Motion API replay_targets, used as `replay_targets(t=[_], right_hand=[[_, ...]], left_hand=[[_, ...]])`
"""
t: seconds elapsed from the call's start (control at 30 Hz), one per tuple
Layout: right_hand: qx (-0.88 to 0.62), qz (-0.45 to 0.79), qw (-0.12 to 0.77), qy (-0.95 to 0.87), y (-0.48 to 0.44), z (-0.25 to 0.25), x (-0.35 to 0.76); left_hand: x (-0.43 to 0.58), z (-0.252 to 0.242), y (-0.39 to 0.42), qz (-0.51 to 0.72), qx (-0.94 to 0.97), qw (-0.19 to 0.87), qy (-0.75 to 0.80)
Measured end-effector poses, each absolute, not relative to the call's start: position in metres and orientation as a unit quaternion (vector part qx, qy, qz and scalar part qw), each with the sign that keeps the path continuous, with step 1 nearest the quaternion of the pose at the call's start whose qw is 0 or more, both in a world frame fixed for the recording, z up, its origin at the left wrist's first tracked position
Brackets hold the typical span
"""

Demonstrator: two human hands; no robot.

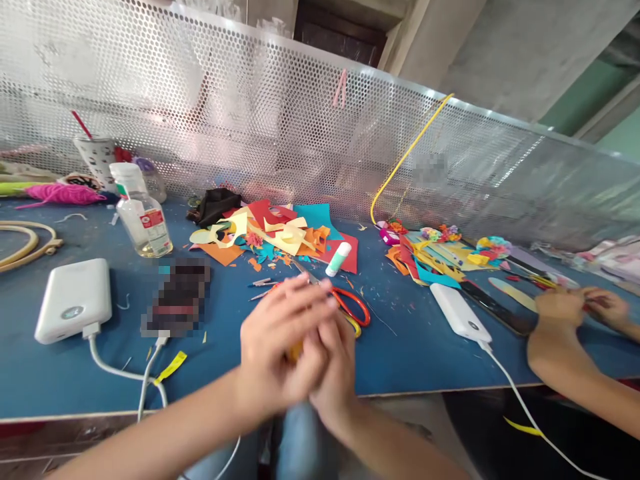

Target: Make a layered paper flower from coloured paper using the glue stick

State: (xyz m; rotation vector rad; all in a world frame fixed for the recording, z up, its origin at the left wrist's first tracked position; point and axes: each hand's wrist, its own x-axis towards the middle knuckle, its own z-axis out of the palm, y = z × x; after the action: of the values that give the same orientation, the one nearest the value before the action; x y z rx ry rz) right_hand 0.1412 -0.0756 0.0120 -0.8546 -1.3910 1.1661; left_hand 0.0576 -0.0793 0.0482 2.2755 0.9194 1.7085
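In front of me, over the table's near edge, my left hand (pixel 280 343) and my right hand (pixel 337 360) are clasped together, fingers overlapping. A small orange-yellow patch shows in the gap between them; whether it is held or lies behind, I cannot tell. Just behind my fingers lie scissors with orange-red handles (pixel 357 305), partly hidden, and a yellow handle loop (pixel 355 325). A white and green glue stick (pixel 339 259) is beyond them. Coloured paper scraps (pixel 285 230) are piled further back.
To the left are a white power bank (pixel 75 300), a cabled phone (pixel 180 297), a clear bottle (pixel 143 213) and wooden hoops (pixel 30 240). A second power bank (pixel 460 312) lies at right, near another person's hands (pixel 565 307). A perforated metal panel (pixel 280 120) borders the back.
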Motion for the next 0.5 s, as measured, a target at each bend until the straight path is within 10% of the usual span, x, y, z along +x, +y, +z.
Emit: replay_targets(t=[0.3, 0.5], right_hand=[[-0.344, 0.595, 0.563, -0.46, 0.009, 0.041, 0.166], [-0.303, 0.528, 0.527, -0.593, 0.013, 0.027, 0.183]], left_hand=[[0.038, 0.027, -0.005, 0.481, 0.587, 0.529, 0.379], [0.03, 0.017, 0.0, 0.456, 0.594, 0.575, 0.33]])
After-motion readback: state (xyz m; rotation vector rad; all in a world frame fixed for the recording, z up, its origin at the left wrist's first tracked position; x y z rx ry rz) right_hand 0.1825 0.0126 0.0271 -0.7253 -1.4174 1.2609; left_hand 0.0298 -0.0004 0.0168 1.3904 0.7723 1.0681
